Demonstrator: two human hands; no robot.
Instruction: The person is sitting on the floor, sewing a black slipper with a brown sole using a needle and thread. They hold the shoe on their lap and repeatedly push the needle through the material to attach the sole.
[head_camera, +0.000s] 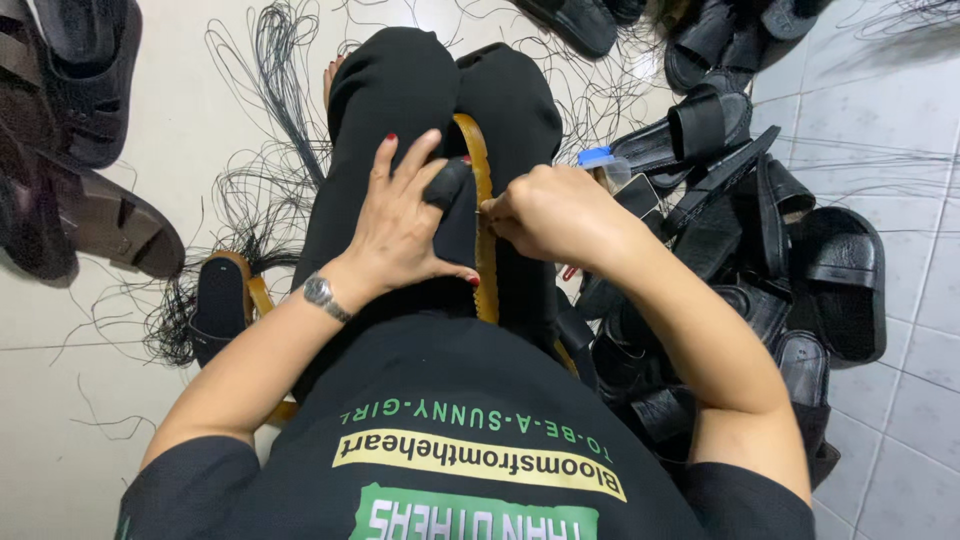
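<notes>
1. Left hand (400, 235) spread flat, pressing black sandal (462, 215) on lap.
2. Right hand (555, 215) closed, pinching at sandal's tan sole edge (487, 255).
3. Black sandals pile (760, 230) on floor, right.

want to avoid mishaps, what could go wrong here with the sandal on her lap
The right hand works pinched at the sandal's tan edge, close to the left hand, whose covered finger presses there; a slip could jab it. Loose black threads on the floor could tangle. The sandal might slide off the knees.
</notes>
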